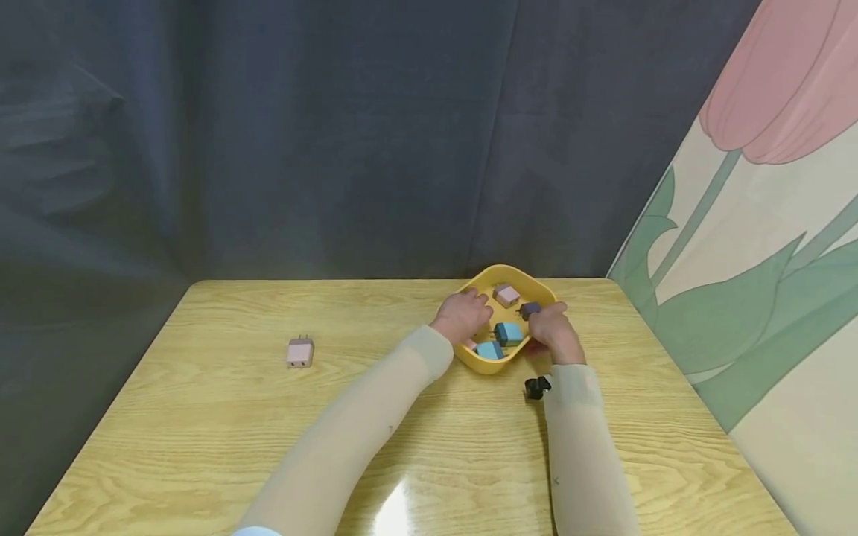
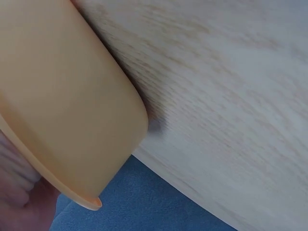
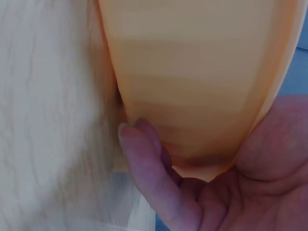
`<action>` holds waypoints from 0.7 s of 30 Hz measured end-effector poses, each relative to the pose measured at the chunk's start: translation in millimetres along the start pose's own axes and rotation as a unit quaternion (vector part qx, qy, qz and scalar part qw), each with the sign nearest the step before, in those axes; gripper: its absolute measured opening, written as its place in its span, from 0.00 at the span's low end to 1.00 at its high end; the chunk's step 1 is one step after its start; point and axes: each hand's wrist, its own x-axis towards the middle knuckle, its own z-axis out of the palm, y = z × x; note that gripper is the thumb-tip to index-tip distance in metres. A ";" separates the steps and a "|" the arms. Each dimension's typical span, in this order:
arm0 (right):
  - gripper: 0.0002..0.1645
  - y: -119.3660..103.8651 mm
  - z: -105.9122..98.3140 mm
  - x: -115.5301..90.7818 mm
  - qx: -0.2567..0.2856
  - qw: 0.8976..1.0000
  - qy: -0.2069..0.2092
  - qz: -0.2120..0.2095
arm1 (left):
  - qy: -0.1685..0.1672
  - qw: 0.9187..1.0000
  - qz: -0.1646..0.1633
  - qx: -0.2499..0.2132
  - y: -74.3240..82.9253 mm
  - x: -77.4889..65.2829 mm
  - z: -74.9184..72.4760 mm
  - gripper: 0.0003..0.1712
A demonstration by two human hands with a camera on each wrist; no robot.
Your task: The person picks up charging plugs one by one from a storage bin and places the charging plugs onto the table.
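A yellow plastic basket (image 1: pixel 484 365) stands near the table's far edge. Inside lie a pink charger plug (image 1: pixel 506 295), a dark blue one (image 1: pixel 529 310) and two light blue ones (image 1: pixel 508 333); part of another pink plug shows by its left wall. My left hand (image 1: pixel 464 314) reaches over the left rim, fingers inside; whatever is under them is hidden. In the left wrist view, part of that hand shows behind the rim. My right hand (image 1: pixel 555 330) grips the right side, its fingers (image 3: pixel 144 154) curled along the outer wall in the right wrist view.
Another pink charger plug (image 1: pixel 300 352) lies on the left part of the wooden table (image 1: pixel 201 447), prongs pointing away. A dark curtain (image 1: pixel 348 149) hangs behind the table. On the right is a wall panel (image 1: pixel 757 298) with painted tulips. A small black device (image 1: pixel 536 387) sits at my right wrist.
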 end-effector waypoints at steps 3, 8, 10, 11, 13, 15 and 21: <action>0.43 -0.5 -0.5 0.0 0.004 1.000 -0.002 -0.001 | -0.002 1.000 -0.009 -0.002 0.8 -0.6 -0.6 0.33; 0.43 -0.6 -1.3 0.1 0.008 1.000 -0.003 -0.003 | -0.001 1.000 -0.018 -0.003 1.9 -0.8 -1.0 0.32; 0.43 -0.3 -1.2 0.1 0.008 1.000 -0.003 -0.001 | 0.000 1.000 -0.018 -0.003 2.5 -0.4 -1.0 0.30; 0.43 -0.2 -1.2 0.1 0.006 1.000 -0.003 0.001 | 0.001 1.000 -0.018 -0.003 2.9 -0.3 -1.0 0.28; 0.43 -0.5 -0.8 0.4 0.001 1.000 -0.002 0.005 | 0.002 1.000 -0.019 -0.004 3.3 0.3 -0.4 0.26; 0.43 -1.0 -0.3 0.3 -0.008 1.000 -0.003 0.007 | 0.004 1.000 -0.022 -0.004 3.7 0.8 0.4 0.25; 0.43 -1.5 0.1 1.3 -0.016 1.000 0.001 0.010 | 0.015 0.999 -0.033 -0.008 5.1 2.0 1.1 0.20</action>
